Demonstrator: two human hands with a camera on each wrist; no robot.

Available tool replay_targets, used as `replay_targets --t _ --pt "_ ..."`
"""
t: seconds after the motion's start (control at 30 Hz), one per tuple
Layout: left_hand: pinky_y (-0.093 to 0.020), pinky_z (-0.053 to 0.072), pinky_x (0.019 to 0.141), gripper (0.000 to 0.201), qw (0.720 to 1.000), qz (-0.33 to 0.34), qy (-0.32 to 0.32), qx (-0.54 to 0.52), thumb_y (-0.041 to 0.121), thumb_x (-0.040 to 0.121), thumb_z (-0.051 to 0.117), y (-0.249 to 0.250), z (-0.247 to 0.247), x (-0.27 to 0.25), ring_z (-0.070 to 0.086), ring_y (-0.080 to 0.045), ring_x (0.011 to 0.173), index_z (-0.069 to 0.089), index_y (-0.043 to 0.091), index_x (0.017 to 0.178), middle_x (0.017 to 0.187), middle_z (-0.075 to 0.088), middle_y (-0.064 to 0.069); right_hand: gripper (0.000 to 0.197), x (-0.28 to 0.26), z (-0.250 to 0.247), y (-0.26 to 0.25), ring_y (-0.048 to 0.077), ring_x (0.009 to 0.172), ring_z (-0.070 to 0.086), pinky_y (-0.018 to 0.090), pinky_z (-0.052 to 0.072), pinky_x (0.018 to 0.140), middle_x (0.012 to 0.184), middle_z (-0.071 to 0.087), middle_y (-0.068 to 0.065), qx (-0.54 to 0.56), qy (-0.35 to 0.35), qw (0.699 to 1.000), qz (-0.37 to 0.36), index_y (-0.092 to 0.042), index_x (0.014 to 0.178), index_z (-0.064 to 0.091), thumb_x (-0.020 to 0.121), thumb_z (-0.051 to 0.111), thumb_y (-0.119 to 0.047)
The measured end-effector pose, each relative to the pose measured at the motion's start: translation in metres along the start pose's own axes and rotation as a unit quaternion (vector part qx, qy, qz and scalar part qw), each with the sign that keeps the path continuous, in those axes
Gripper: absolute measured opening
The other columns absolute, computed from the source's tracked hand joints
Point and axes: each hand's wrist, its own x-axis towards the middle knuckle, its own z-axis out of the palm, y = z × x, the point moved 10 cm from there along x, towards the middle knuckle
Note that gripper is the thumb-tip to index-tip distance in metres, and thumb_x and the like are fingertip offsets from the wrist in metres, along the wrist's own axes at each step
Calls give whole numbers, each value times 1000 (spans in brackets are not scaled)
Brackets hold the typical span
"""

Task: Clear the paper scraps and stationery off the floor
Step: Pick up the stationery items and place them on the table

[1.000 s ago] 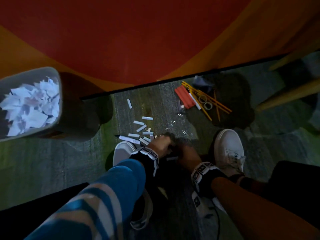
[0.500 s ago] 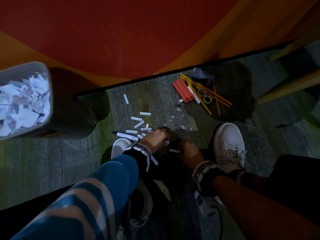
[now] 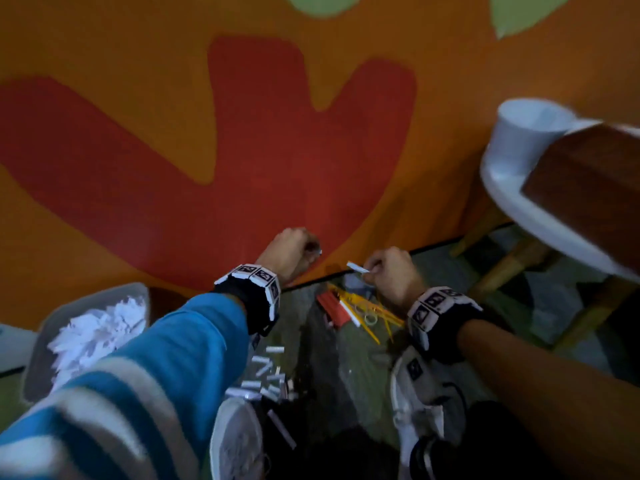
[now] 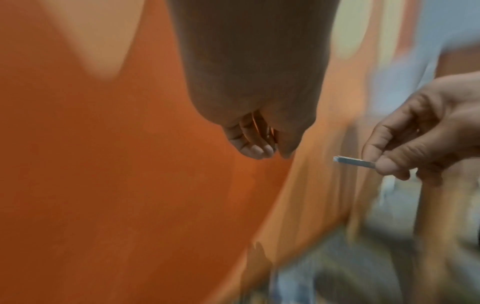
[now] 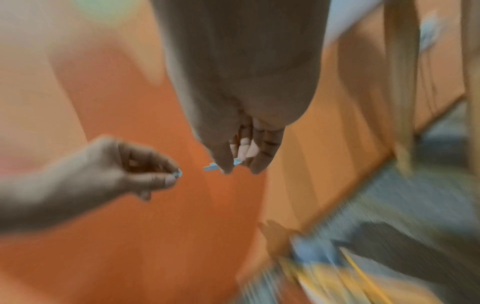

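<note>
In our right wrist view, our right hand (image 5: 241,152) points downward, pinching a pale paper strip (image 5: 211,167) between thumb and fingertips. To its left, our left hand (image 5: 135,170) is curled, a tiny scrap (image 5: 178,172) pinched at its fingertips; the two scraps sit near each other but apart. Behind them we see an orange wall (image 5: 155,236). Blurred yellow sticks (image 5: 358,273) lie on the floor at lower right.
</note>
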Motion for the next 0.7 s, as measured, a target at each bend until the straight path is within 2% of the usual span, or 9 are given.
replay_targets --t 0.07,0.2,0.3,0.37,0.4,0.47,0.53,0.6,0.7 --pt "-37 55 79 11 999 29 42 -1 21 88 68 37 -49 21 69 -25 87 75 16 95 95 72 -6 7 5 -61 -19 18 72 61 30 52 71 73 68 5 24 59 998 -7 -15 79 74 78 80 -19" --pt "-33 54 83 10 989 64 118 -54 20 87 72 101 -123 52 65 -11 85 75 20 96 94 69 4 10 -1 -171 -49 11 60 60 30 52 62 66 66 -2 85 131 987 -31 -20 75 72 77 82 -18" --pt "-20 50 78 12 973 76 169 -135 23 85 76 144 -148 63 62 -5 86 76 21 97 94 68 6 13 -16 -225 -44 12 59 59 31 51 61 65 65 -1 118 180 976 -27 -20 74 70 77 82 -17" --pt "-8 44 72 13 963 80 182 -182 24 85 76 174 -145 71 60 0 86 76 21 98 96 66 8 9 -30 -255 -28 11 65 60 29 49 63 71 68 1 135 219 966 -4 -16 76 73 77 81 -17" --pt "-7 44 70 14 959 80 179 -206 23 85 77 193 -136 79 61 1 85 76 20 98 96 67 8 7 -39 -272 -14 12 71 61 28 48 65 75 69 2 137 240 961 14 -16 76 74 77 81 -17" --pt "-15 51 71 12 950 77 170 -252 20 84 77 219 -119 89 64 0 83 77 20 96 94 70 8 6 -50 -298 5 15 80 62 27 46 69 83 69 4 142 280 949 42 -17 76 73 77 79 -16" --pt "-24 57 72 11 939 77 145 -301 17 83 77 252 -94 105 67 -2 82 78 19 94 91 72 8 4 -62 -327 26 15 78 63 28 49 69 84 70 2 137 327 933 64 -16 76 72 74 75 -17" --pt "-24 57 72 13 933 80 117 -331 17 84 77 283 -72 118 68 -2 82 77 17 96 90 73 8 4 -72 -348 50 18 79 67 34 56 73 81 72 1 128 357 921 87 -15 73 73 71 75 -18" --pt "-22 57 75 14 928 96 98 -347 13 84 77 330 -48 135 68 -3 81 77 14 97 90 74 5 6 -86 -367 87 22 85 67 37 56 79 82 72 5 106 364 916 130 -13 76 75 72 80 -14"
